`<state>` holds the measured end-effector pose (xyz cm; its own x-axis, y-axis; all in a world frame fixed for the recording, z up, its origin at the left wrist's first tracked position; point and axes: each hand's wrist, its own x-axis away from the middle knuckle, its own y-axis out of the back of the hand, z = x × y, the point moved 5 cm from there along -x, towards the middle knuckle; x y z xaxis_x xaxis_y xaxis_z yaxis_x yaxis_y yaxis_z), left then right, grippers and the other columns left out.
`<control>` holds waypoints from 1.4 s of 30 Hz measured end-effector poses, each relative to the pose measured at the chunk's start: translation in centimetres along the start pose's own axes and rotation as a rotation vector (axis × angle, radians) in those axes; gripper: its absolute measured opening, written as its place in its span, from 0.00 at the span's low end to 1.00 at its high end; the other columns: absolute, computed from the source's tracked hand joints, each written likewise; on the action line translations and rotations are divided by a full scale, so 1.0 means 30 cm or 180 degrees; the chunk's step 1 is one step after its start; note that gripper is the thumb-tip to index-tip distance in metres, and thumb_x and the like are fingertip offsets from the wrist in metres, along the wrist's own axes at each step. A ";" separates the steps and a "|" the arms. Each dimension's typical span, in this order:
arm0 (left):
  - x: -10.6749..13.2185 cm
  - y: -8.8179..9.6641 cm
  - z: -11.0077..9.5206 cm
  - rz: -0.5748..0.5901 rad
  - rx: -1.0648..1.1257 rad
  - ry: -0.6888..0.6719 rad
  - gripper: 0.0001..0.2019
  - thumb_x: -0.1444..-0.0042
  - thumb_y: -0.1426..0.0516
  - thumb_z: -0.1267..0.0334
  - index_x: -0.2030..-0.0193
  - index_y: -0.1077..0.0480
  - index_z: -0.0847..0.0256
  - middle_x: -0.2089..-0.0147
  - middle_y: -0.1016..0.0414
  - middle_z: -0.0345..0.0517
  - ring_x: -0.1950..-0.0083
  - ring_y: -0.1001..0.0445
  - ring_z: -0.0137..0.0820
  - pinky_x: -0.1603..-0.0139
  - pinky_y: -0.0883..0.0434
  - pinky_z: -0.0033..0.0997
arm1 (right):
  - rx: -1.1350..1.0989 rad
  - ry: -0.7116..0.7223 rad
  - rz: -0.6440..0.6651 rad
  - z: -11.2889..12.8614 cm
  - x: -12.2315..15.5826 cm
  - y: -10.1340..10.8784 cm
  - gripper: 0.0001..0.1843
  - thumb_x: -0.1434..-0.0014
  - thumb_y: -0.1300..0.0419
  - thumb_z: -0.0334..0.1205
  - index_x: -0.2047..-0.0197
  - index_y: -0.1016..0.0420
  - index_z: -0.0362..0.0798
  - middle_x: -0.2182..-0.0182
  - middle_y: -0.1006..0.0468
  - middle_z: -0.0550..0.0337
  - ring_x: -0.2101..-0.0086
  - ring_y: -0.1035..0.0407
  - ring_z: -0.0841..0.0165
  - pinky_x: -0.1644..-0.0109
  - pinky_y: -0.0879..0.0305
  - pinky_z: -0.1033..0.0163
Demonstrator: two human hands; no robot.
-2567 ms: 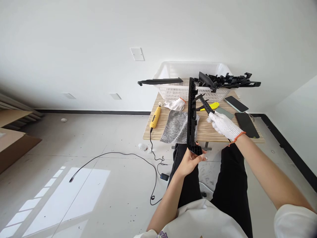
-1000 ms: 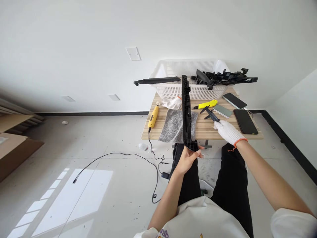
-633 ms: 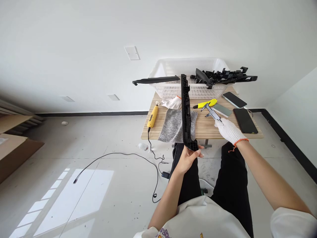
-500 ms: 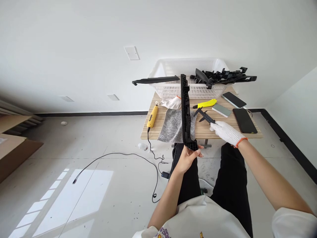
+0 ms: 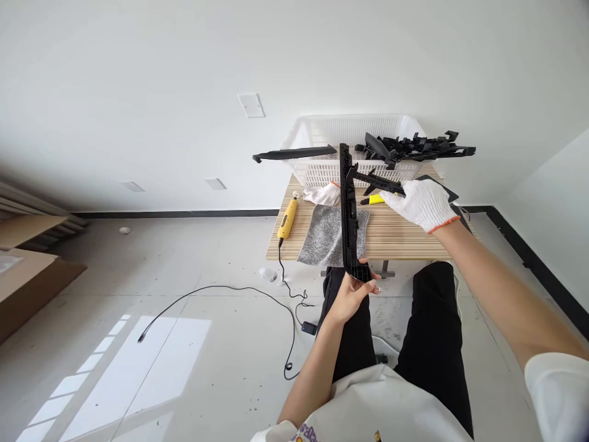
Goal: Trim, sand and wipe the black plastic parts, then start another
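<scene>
My bare left hand (image 5: 354, 293) grips the near end of a long black plastic trim part (image 5: 348, 215), which runs away from me over the small wooden table (image 5: 405, 236). My right hand (image 5: 423, 201), in a white knit glove, is closed on a black caliper (image 5: 375, 180). The caliper is raised above the table, and its jaws touch the upper stretch of the long part. A grey cloth (image 5: 326, 236) lies under the part.
A white basket (image 5: 354, 147) at the back of the table holds several black plastic parts (image 5: 409, 147), and one strip (image 5: 294, 153) sticks out left. A yellow rotary tool (image 5: 288, 218), a spare glove (image 5: 324, 194) and a yellow knife (image 5: 376, 199) lie on the table. A cable (image 5: 221, 288) trails on the floor.
My right hand has lifted the caliper off the table and brought it up and left to the upper part of the long black piece. My left hand keeps its hold.
</scene>
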<state>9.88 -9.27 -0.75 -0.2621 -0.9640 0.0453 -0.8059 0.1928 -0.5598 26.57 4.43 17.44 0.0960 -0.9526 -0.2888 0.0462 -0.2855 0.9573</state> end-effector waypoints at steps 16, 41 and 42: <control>0.012 0.016 0.000 0.0043 0.0158 0.0046 0.31 0.48 0.25 0.54 0.45 0.35 0.60 0.59 0.20 0.40 0.67 0.21 0.24 0.56 0.23 0.31 | 0.0474 0.0188 0.0415 0.036 -0.166 -0.060 0.31 0.32 0.53 0.57 0.45 0.19 0.43 0.58 0.15 0.38 0.54 0.20 0.45 0.59 0.33 0.53; 0.022 0.000 -0.014 0.0072 0.0050 0.0140 0.33 0.50 0.25 0.51 0.46 0.35 0.58 0.59 0.21 0.41 0.67 0.23 0.23 0.57 0.23 0.29 | 0.0802 0.0609 0.0474 0.051 -0.192 -0.077 0.36 0.30 0.56 0.59 0.41 0.22 0.40 0.55 0.16 0.35 0.55 0.22 0.44 0.58 0.35 0.52; 0.021 0.001 -0.014 0.0071 0.0050 0.0141 0.33 0.50 0.25 0.51 0.46 0.35 0.58 0.59 0.21 0.41 0.67 0.23 0.23 0.57 0.23 0.29 | 0.0769 0.0607 0.0479 0.050 -0.191 -0.075 0.37 0.30 0.56 0.60 0.41 0.22 0.40 0.55 0.16 0.34 0.54 0.22 0.44 0.58 0.35 0.51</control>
<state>9.47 -9.81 -0.39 -0.3033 -0.9504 0.0690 -0.7913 0.2109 -0.5739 24.42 10.39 16.96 0.2692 -0.9556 -0.1199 -0.2173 -0.1816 0.9591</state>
